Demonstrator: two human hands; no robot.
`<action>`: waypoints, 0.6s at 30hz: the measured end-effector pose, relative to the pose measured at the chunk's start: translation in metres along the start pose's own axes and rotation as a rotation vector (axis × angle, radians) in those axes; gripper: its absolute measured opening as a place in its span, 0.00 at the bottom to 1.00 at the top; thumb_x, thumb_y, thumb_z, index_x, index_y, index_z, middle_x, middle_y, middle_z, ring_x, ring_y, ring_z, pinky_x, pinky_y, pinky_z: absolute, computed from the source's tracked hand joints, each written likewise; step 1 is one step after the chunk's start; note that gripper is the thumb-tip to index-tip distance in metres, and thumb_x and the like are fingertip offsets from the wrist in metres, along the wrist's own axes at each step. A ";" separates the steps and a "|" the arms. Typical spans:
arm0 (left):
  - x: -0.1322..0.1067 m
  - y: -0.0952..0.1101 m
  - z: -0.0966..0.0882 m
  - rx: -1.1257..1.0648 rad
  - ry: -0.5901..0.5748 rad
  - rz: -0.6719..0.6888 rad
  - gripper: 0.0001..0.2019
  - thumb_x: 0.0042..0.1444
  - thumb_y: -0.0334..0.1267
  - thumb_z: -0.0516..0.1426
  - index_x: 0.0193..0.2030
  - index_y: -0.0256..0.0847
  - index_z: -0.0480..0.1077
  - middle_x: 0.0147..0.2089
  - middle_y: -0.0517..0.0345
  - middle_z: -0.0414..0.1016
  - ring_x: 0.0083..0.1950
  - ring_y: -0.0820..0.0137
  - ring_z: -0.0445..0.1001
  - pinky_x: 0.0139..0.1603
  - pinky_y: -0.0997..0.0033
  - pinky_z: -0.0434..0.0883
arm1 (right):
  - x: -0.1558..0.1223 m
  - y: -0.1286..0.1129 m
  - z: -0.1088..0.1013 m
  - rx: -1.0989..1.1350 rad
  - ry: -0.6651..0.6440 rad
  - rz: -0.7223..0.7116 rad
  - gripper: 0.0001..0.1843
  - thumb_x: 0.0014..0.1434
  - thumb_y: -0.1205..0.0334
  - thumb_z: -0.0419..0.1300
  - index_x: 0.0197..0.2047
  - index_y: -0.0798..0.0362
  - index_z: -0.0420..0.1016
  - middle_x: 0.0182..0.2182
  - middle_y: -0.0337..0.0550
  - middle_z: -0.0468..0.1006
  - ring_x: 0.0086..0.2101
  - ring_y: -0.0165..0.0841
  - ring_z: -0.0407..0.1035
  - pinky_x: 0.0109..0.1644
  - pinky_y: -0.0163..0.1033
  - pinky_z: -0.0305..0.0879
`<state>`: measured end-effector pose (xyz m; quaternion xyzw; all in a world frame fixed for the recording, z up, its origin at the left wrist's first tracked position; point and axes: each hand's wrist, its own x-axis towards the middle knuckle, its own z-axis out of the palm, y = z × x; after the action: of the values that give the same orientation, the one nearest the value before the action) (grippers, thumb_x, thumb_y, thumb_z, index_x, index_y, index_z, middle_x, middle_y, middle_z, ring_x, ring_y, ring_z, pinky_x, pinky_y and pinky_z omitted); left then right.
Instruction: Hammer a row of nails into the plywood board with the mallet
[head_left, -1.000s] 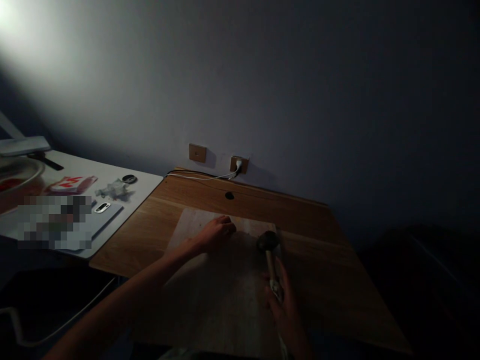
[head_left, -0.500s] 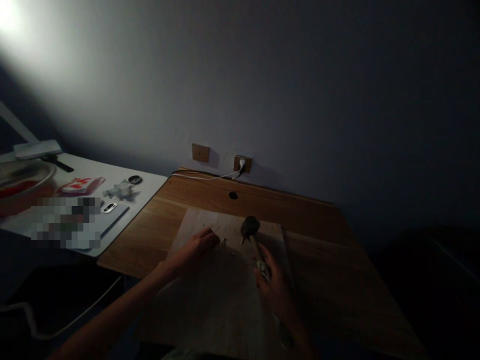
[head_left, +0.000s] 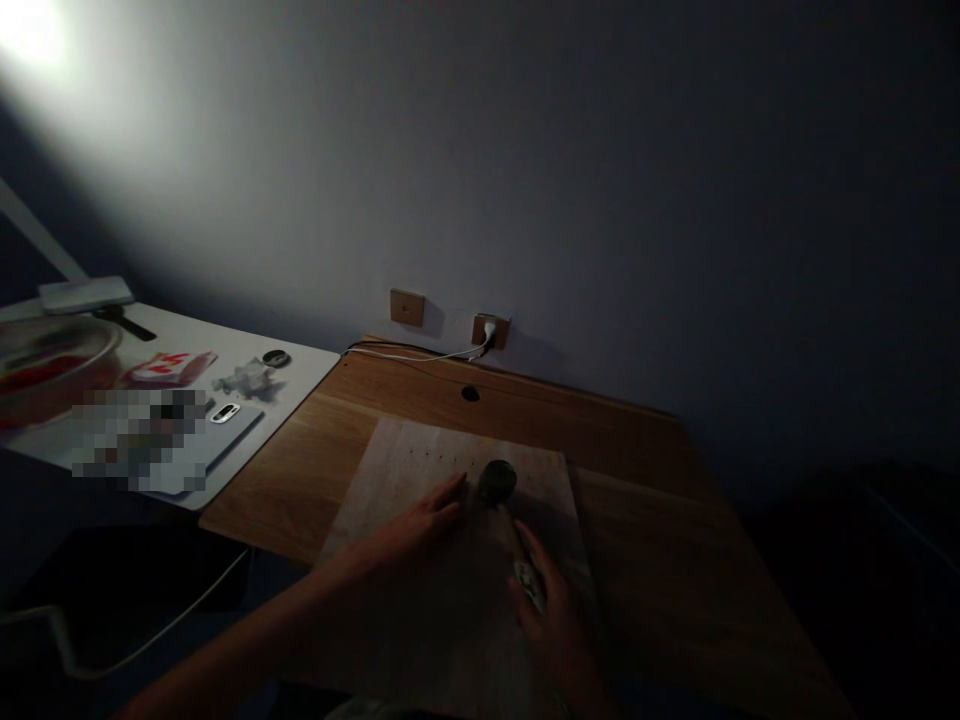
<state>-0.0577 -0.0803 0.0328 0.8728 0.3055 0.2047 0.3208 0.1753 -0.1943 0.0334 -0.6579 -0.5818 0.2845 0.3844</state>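
Note:
The scene is dim. A pale wooden board (head_left: 420,460) lies on a brown wooden desk (head_left: 637,540), with a row of small dots near its far edge. My right hand (head_left: 551,610) is closed round the handle of a dark-headed mallet (head_left: 498,482), whose head rests on the board. My left hand (head_left: 424,520) lies on the board just left of the mallet head, fingers stretched toward it; whether it pinches something small is hidden in the dark.
A white table (head_left: 300,365) adjoins at the left, carrying a glass bowl (head_left: 52,355), a red-and-white packet (head_left: 169,367), a crumpled wrapper (head_left: 244,378) and a small round dark item (head_left: 276,357). Wall sockets (head_left: 489,328) with a white cable sit behind the desk.
The mallet head swung up and leftward, then came down onto the board beside my left hand. My left hand slid toward me and its fingers stretched out.

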 end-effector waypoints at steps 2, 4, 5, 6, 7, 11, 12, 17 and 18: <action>0.009 0.005 0.006 -0.015 -0.027 0.038 0.15 0.70 0.34 0.48 0.55 0.39 0.73 0.76 0.49 0.55 0.74 0.56 0.57 0.71 0.53 0.64 | -0.004 0.003 -0.001 0.030 -0.003 0.004 0.29 0.63 0.58 0.56 0.67 0.49 0.68 0.63 0.48 0.74 0.61 0.42 0.70 0.64 0.48 0.67; 0.017 0.009 0.012 -0.032 -0.062 0.089 0.14 0.70 0.34 0.48 0.54 0.39 0.73 0.75 0.49 0.56 0.74 0.56 0.57 0.73 0.55 0.63 | -0.008 0.008 -0.004 0.047 0.018 0.018 0.29 0.64 0.58 0.56 0.68 0.49 0.67 0.64 0.49 0.73 0.60 0.42 0.70 0.64 0.48 0.68; 0.020 0.011 0.015 -0.045 -0.076 0.114 0.14 0.70 0.34 0.48 0.52 0.38 0.74 0.76 0.48 0.55 0.74 0.56 0.58 0.73 0.55 0.62 | -0.010 0.012 -0.006 0.048 0.036 0.022 0.29 0.64 0.58 0.56 0.68 0.49 0.67 0.64 0.50 0.73 0.60 0.43 0.70 0.64 0.48 0.67; 0.023 0.013 0.017 -0.058 -0.087 0.137 0.14 0.70 0.34 0.48 0.51 0.38 0.74 0.76 0.48 0.55 0.74 0.57 0.57 0.73 0.56 0.62 | -0.012 0.016 -0.008 0.047 0.057 0.024 0.28 0.65 0.57 0.56 0.67 0.49 0.67 0.64 0.50 0.73 0.60 0.43 0.70 0.64 0.49 0.67; 0.025 0.015 0.019 -0.069 -0.091 0.159 0.14 0.70 0.34 0.48 0.49 0.38 0.75 0.76 0.48 0.54 0.75 0.57 0.57 0.73 0.58 0.62 | -0.014 0.020 -0.011 0.049 0.076 0.024 0.28 0.65 0.56 0.55 0.67 0.49 0.67 0.64 0.51 0.73 0.60 0.43 0.71 0.64 0.49 0.67; 0.031 0.018 0.020 -0.076 -0.107 0.222 0.11 0.67 0.36 0.53 0.43 0.40 0.78 0.73 0.48 0.61 0.74 0.55 0.58 0.73 0.56 0.61 | -0.020 0.035 -0.017 0.065 0.111 0.037 0.27 0.67 0.54 0.52 0.67 0.50 0.66 0.63 0.53 0.73 0.56 0.43 0.74 0.62 0.49 0.69; 0.031 0.019 0.018 -0.084 -0.100 0.215 0.10 0.66 0.36 0.55 0.42 0.40 0.78 0.71 0.48 0.64 0.73 0.54 0.60 0.71 0.54 0.63 | -0.021 0.036 -0.017 0.061 0.126 0.049 0.27 0.67 0.53 0.52 0.67 0.50 0.65 0.63 0.54 0.73 0.58 0.43 0.73 0.63 0.50 0.68; 0.042 0.022 0.004 -0.225 -0.001 0.044 0.09 0.63 0.39 0.58 0.42 0.41 0.80 0.52 0.48 0.76 0.51 0.63 0.76 0.51 0.65 0.75 | -0.030 0.034 -0.013 0.079 0.202 0.199 0.34 0.62 0.41 0.55 0.66 0.51 0.66 0.67 0.54 0.67 0.66 0.48 0.61 0.69 0.52 0.60; 0.046 0.021 0.002 -0.250 0.021 0.018 0.09 0.63 0.38 0.58 0.42 0.40 0.80 0.47 0.49 0.77 0.46 0.65 0.76 0.47 0.68 0.74 | -0.031 0.033 -0.013 0.105 0.200 0.268 0.36 0.60 0.37 0.56 0.64 0.51 0.68 0.65 0.54 0.70 0.65 0.48 0.63 0.66 0.50 0.64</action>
<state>-0.0147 -0.0632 0.0535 0.8265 0.2732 0.2532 0.4221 0.1984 -0.2281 0.0106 -0.7334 -0.4322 0.2965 0.4329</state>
